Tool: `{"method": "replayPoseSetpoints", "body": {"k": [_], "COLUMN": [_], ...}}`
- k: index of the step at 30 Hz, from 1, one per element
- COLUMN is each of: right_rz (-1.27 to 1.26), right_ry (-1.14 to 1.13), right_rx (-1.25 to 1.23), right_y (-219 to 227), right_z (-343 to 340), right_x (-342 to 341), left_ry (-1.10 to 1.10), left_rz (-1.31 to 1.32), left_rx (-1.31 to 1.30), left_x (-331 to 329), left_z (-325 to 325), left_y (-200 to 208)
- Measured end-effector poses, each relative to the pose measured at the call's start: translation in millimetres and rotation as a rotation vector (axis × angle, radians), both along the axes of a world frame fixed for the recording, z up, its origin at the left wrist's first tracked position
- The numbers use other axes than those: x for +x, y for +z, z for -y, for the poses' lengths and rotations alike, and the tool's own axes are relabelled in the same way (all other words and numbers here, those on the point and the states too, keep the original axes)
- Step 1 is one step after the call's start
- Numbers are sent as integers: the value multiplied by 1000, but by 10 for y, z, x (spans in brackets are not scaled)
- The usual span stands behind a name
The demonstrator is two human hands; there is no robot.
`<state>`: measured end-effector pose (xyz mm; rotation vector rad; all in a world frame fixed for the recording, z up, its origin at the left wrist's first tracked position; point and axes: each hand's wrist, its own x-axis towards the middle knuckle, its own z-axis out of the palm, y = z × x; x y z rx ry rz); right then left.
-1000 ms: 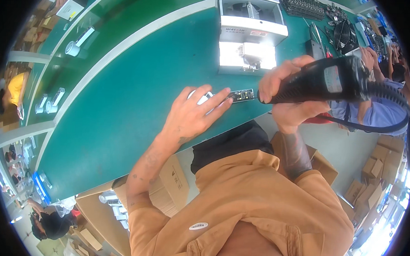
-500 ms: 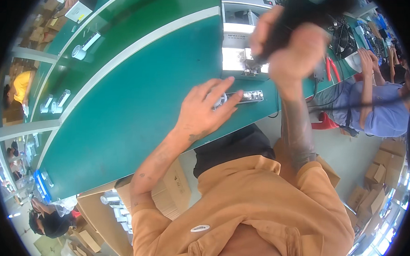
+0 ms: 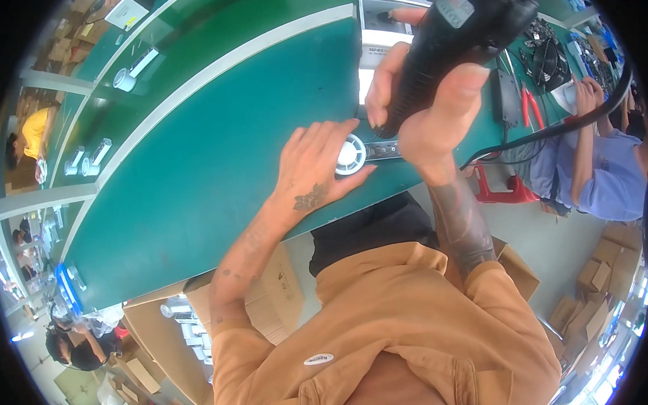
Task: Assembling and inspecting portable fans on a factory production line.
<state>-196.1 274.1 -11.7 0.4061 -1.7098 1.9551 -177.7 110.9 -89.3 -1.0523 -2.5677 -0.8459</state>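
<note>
My left hand [image 3: 312,161] rests on the green bench, its thumb and fingers curved round the white, vented round head of a small device [image 3: 350,155]. The device lies flat, and its narrow, open-topped body stretches to the right with parts showing inside. My right hand [image 3: 435,121] grips a black corded electric screwdriver [image 3: 443,60], pointing down over the far end of that body. Its tip is hidden behind my fingers, so I cannot tell whether it touches the device.
A white machine [image 3: 375,58] stands behind the device. Red-handled pliers [image 3: 532,110] and a black power adapter [image 3: 506,97] lie to the right. The screwdriver's thick cable [image 3: 555,128] loops rightward past a co-worker in blue [image 3: 607,169]. Finished-looking units [image 3: 132,71] sit on the far green belt.
The electric screwdriver and my right hand have come down and nearer, over the device's body. My left hand has shifted slightly left, baring the round head.
</note>
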Motion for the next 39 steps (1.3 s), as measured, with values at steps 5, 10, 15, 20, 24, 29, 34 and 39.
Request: {"method": "replayPoseSetpoints", "body": {"k": [5,10,15,20,24,29,34,39], "right_rz": [-97,-90,49,37,61,46,78,-643], "right_ry": [128,136,13,15,17,46,46,183], "right_rx": [-184,-223,-97,-84,-88,-140,-176,-240], "right_y": [-179,-218,-112,-166,-176,-194,-143,-105], "right_z": [-25,-80,-123,-161,-172,-241,-338,-937], "right_x": [-53,-61,-44,-64,-85,-92,-75,-395], "left_ry": [-32,-28,-21,-26,-26,-26,-17,14], "left_rz": [-12,-14,-11,-4,-8,-11,3,12], "left_rx": [4,6,10,4,24,21,2,-25], "left_x": [-19,-23,-30,-49,-55,-68,-67,-52], "left_z": [-35,-69,-89,-117,-141,-176,-196,-191], "left_y": [-17,-35,-47,-59,-57,-70,-72,-106]}}
